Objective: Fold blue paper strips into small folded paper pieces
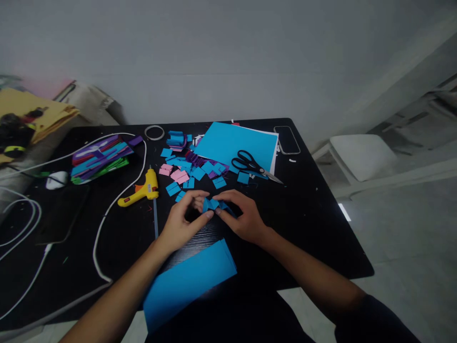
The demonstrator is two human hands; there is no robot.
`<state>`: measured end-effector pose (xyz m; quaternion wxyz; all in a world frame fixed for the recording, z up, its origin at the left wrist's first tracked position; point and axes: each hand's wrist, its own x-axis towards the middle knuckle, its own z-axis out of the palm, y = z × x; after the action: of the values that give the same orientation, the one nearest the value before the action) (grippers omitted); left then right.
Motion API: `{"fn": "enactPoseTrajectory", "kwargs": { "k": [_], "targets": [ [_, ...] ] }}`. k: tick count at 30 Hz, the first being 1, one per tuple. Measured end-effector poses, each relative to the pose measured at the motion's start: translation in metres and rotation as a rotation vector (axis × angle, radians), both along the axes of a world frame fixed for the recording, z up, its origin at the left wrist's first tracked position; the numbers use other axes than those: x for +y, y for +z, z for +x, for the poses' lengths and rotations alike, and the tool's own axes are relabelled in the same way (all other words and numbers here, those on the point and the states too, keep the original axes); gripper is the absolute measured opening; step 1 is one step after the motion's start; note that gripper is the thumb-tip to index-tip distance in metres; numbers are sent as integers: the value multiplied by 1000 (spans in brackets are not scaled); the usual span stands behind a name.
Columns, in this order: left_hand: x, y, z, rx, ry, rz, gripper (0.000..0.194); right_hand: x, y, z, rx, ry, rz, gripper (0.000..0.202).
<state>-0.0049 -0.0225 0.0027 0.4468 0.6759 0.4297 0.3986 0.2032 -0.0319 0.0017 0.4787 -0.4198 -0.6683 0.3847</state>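
Between my two hands is a folded piece of blue paper (211, 205), its creases standing up in zigzag. My left hand (185, 221) pinches its left end with thumb and fingers. At the other end, my right hand (243, 214) grips the paper the same way. Just beyond my hands lie several small folded blue paper pieces (199, 173), mixed with pink ones (179, 176) and purple ones. A larger folded blue sheet (193, 281) rests at the table's front edge, below my hands and partly behind my left forearm.
Black-handled scissors (250, 164) lie on a large blue sheet (232, 140). Left of the pieces is a yellow glue gun (144, 189), its white cord (103, 219) looping across the black table (300, 224). A phone (287, 140), tape ring (154, 132) and packed paper strips (100, 157) lie farther back.
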Motion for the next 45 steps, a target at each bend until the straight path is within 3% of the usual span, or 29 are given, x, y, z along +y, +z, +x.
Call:
{"fn": "enactPoseTrajectory", "kwargs": {
  "k": [4, 7, 10, 16, 27, 30, 34, 37, 42, 45],
  "targets": [
    [4, 6, 1, -144, -65, -192, 31, 0, -1, 0, -15, -32, -60, 20],
    [7, 7, -1, -131, -100, -271, 25, 1, 0, 0, -12, -43, -36, 15],
    [9, 5, -2, -71, -60, -259, 24, 2, -1, -1, -19, -57, -40, 9],
    [8, 7, -2, -84, 36, -234, 21, 5, -4, 1, -7, -100, -223, 10],
    [11, 7, -1, -95, 110, -271, 32, 8, -7, 2, 192, 114, -457, 13],
    [11, 11, 0, -97, 121, -269, 34, 6, -9, 1, 165, 113, -392, 17],
    [10, 14, 2, -104, 107, -249, 35, 3, -10, 0, 85, 36, -110, 24],
    [9, 11, 2, -143, 98, -265, 35, 1, -10, 0, 30, 52, 2, 29],
    [11, 5, 0, -243, 118, -308, 31, 2, -11, 0, 31, 82, -22, 53],
    [12, 5, -1, -281, 117, -327, 29, 1, -12, 1, 97, 134, -84, 55]
  ]
}}
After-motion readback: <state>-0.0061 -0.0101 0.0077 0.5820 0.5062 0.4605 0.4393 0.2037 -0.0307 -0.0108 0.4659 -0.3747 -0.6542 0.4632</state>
